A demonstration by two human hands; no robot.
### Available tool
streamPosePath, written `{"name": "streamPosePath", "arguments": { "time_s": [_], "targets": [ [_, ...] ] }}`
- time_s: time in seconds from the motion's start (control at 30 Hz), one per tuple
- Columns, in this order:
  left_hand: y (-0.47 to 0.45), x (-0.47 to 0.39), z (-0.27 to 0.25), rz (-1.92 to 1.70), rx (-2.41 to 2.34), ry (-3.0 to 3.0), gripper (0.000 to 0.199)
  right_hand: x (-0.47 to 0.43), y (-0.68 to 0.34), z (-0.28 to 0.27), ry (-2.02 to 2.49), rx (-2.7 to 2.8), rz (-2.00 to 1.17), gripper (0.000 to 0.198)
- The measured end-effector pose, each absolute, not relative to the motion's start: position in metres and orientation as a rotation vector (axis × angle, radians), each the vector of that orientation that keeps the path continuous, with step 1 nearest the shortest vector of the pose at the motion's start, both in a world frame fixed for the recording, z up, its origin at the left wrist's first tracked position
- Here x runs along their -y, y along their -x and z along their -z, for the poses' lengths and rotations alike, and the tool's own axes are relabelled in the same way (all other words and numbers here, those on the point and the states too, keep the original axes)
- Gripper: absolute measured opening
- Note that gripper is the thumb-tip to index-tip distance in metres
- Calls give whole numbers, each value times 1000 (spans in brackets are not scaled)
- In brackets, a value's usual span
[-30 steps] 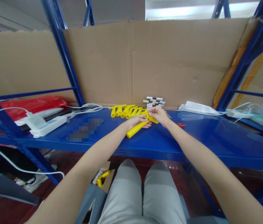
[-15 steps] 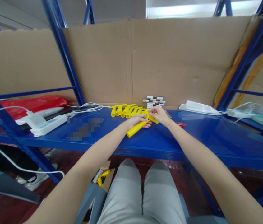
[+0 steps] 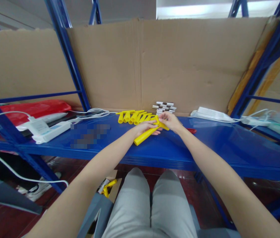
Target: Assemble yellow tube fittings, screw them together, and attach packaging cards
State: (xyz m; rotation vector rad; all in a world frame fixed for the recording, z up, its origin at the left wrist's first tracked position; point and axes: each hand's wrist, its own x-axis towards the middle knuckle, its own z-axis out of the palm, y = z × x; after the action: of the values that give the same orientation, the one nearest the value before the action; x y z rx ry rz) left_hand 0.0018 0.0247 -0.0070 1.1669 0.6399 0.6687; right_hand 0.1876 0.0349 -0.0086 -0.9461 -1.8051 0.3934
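Note:
A yellow plastic T-shaped piece with a hollow tube handle is held between both hands over the front of the blue shelf. My left hand is closed around the tube near its crosspiece, the open tube end pointing toward me. My right hand pinches the crosspiece end with thumb and fingers; whether a smaller part is between them I cannot tell. Just behind lies a row of several similar yellow pieces. Beyond my right hand is a stack of white-and-brown rolls. A red object lies beside my right wrist, partly hidden.
On the blue shelf, a power strip with cables lies left and a white box-like item right. Cardboard walls the back. Below, a carton holds more yellow pieces. A shoe shows at lower left.
Both hands stay nearly in place on the yellow piece. My right-hand fingers have shifted slightly at the crosspiece, and the view has moved a little.

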Motion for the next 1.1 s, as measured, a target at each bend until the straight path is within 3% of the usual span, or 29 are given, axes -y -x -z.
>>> {"name": "streamPosePath", "arguments": {
  "time_s": [0.3,0.57,1.1],
  "targets": [
    [-1,-26,8,-674,-635,-1165,74,-38,-189,11,1036,1649,-551,16],
    [-1,-26,8,-671,-605,-1191,70,-28,-187,5,1030,1545,-1012,15],
    [0,-21,6,-670,-598,-1301,55,-19,-187,-4,1131,1460,-1023,12]
  ]
}}
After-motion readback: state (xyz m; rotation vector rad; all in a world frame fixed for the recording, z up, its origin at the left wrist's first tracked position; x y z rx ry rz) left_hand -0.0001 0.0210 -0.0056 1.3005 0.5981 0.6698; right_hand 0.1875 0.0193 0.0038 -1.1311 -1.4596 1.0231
